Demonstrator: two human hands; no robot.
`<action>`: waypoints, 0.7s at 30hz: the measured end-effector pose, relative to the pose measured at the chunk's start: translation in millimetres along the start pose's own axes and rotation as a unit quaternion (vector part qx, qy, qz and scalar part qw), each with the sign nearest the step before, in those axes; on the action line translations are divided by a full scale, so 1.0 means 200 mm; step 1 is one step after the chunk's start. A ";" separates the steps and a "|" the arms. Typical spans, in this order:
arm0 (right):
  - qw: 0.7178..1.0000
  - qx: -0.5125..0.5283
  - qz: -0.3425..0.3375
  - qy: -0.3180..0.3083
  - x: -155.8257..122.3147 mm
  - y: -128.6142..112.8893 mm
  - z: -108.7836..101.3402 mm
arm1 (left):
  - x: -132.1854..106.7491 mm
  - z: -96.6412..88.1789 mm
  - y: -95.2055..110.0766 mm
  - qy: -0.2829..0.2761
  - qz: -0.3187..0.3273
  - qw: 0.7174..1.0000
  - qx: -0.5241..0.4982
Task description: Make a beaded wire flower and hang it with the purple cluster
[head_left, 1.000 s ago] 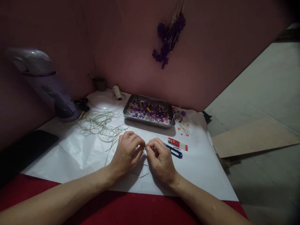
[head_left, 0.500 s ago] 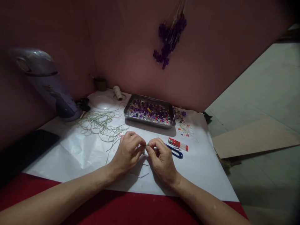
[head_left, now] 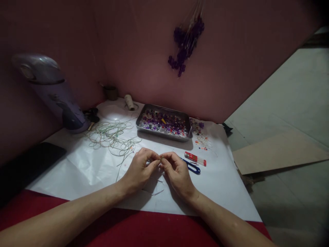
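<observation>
White sheet [head_left: 77, 168] spreads wide around left hand [head_left: 140, 168] and right hand [head_left: 178, 173].

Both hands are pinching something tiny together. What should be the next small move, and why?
Probably draw the left hand and right hand slightly apart, keeping both pinches. Their fingertips meet on a tiny piece, too small to identify, and a thin cord trails from the left hand across the white sheet.

Left hand [head_left: 140, 169] and right hand [head_left: 178, 174] meet at the fingertips.
Both bare forearms reach forward and converge, knuckles up; thumbs and forefingers are closed and touching tip to tip, the remaining fingers curled under.
</observation>
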State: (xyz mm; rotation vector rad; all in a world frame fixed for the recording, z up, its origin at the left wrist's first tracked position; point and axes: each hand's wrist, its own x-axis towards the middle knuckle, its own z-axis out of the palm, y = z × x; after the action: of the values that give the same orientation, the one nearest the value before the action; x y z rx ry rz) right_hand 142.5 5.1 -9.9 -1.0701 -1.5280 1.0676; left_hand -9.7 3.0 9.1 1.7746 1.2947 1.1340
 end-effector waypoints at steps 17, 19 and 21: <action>1.000 0.009 0.020 -0.007 0.01 0.00 0.01 | 0.00 0.01 0.00 0.008 -0.079 0.995 -0.055; 1.000 -0.002 0.019 -0.008 0.00 0.00 0.00 | 0.00 0.01 0.00 0.011 -0.072 0.997 -0.038; 1.000 -0.008 0.019 -0.008 0.00 0.00 0.00 | 0.00 0.01 0.01 0.013 -0.070 0.997 -0.031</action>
State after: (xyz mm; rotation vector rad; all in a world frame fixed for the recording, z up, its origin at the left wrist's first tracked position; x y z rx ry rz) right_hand 141.5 5.5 -9.4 -1.1081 -1.5369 1.0945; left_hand -7.1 2.3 9.0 1.6033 1.3622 1.1106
